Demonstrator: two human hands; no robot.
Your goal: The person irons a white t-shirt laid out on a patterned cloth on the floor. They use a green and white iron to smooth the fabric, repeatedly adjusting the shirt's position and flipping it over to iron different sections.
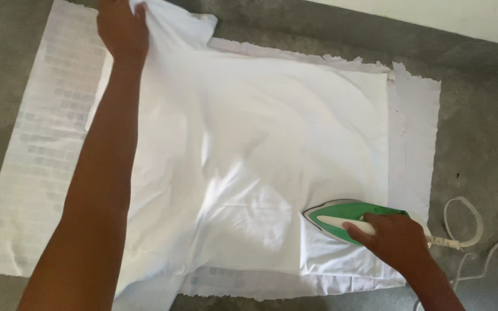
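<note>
Gripping the handle of a green and white iron (pixel 350 222), the right hand (pixel 396 239) is seen near the right front corner of the white sheet (pixel 47 150) that is spread flat over the grey floor (pixel 479 132). The iron's fingers-wrapped handle is cream coloured, and its pointed nose is turned toward the left, resting on the white garment (pixel 260 150). The soleplate is pressed flat on the cloth, close to the garment's front edge.

The garment is laid across the middle of the sheet, its fabric rumpled into soft folds around the centre and smoother toward the right edge. At the far left corner of the sheet, the left hand (pixel 123 29) is closed on a bunched part of the garment, which is pulled up slightly there; the arm is stretched out long across the left half of the cloth.

A faint grid of grey squares can be made out on the sheet's left strip, and its far edge is ragged. A white cord (pixel 462 227) is trailed from the back of the iron in a loop over the floor, beyond the sheet's right edge.
</note>
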